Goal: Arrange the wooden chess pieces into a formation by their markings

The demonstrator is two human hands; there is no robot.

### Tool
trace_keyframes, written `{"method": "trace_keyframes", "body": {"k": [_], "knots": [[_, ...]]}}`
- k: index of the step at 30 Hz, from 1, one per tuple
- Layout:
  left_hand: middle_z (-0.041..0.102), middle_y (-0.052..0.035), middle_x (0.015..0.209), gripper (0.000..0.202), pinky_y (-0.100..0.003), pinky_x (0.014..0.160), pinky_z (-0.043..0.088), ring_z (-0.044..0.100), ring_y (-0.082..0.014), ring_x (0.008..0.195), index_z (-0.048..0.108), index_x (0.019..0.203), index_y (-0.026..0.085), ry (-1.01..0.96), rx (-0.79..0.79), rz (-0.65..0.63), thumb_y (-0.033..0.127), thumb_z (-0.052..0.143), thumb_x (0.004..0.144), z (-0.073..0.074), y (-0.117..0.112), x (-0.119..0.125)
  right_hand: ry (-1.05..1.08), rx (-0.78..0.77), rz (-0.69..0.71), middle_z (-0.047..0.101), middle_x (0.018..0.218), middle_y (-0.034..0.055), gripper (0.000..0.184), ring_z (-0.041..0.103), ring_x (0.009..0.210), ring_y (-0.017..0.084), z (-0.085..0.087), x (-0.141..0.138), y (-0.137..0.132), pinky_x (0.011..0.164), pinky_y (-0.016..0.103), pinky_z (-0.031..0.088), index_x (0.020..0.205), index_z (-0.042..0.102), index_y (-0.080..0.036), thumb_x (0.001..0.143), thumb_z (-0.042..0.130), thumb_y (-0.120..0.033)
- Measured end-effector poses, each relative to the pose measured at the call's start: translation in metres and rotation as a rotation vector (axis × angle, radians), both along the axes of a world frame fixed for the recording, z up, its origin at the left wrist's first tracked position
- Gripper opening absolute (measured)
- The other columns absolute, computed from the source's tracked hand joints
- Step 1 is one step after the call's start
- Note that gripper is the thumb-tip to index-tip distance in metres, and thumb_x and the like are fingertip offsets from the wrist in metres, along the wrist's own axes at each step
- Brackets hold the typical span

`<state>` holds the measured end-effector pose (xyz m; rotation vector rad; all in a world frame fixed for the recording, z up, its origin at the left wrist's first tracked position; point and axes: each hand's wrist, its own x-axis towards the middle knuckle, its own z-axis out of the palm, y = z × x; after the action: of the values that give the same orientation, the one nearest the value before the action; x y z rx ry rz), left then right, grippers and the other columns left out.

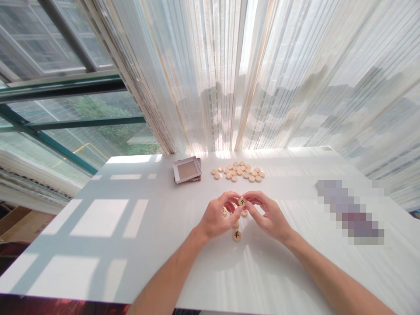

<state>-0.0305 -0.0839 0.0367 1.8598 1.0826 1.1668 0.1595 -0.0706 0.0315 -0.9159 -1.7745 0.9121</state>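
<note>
My left hand (221,214) and my right hand (268,215) meet over the table, fingers curled and closed. Pinched between their fingertips is a round wooden Chinese chess piece (242,201), a black character on its face turned towards me. Beneath and behind my hands are more pieces: one with a dark mark (224,211) partly hidden by my left fingers, and one with a red mark (244,213) below the held piece. Nearer to me, a partly covered piece (236,223) lies just beyond a black-marked piece (236,235). Fingers hide whether other pieces sit there.
Beyond my hands, several pale round pieces (242,169) lie spread on the white table (151,271). A shallow cardboard box (187,169) stands to their left. A blurred-out object (351,212) lies at the right. Striped curtains (210,78) hang along the far edge.
</note>
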Motion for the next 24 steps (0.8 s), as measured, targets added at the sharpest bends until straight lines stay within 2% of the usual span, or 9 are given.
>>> {"method": "trace_keyframes", "body": {"k": [14,19,24], "knots": [[0.075,0.0044,0.085,0.022,-0.022,0.065,0.054,0.07,-0.0108,0.067,0.059,0.107,0.025,0.218,0.177,0.027,0.017,0.063,0.086,-0.0071,0.0007,0.0003,-0.032,-0.098,-0.028,0.071,0.086,0.0025,0.014,0.071,0.078,0.018,0.0012,-0.0008,0.0011,0.072,0.03,0.058,0.095,0.064,-0.022,0.092,0.066,-0.036],[0.075,0.0038,0.081,0.019,-0.023,0.064,0.054,0.07,-0.0117,0.067,0.06,0.107,0.024,0.228,0.178,0.044,0.024,0.064,0.088,-0.0077,0.001,0.0008,-0.022,-0.098,-0.019,0.07,0.088,0.0028,0.013,0.07,0.078,0.018,-0.0006,-0.0001,0.0007,0.07,0.029,0.057,0.096,0.064,-0.023,0.095,0.061,-0.036],[0.075,0.0015,0.089,0.022,-0.023,0.068,0.056,0.07,-0.0114,0.069,0.059,0.111,0.024,0.171,0.114,0.022,0.027,0.063,0.09,-0.0077,0.0007,-0.001,0.0,-0.097,-0.014,0.068,0.093,0.0041,0.014,0.07,0.081,0.018,-0.0006,-0.0007,0.0012,0.071,0.029,0.058,0.099,0.063,-0.023,0.098,0.056,-0.034]]}}
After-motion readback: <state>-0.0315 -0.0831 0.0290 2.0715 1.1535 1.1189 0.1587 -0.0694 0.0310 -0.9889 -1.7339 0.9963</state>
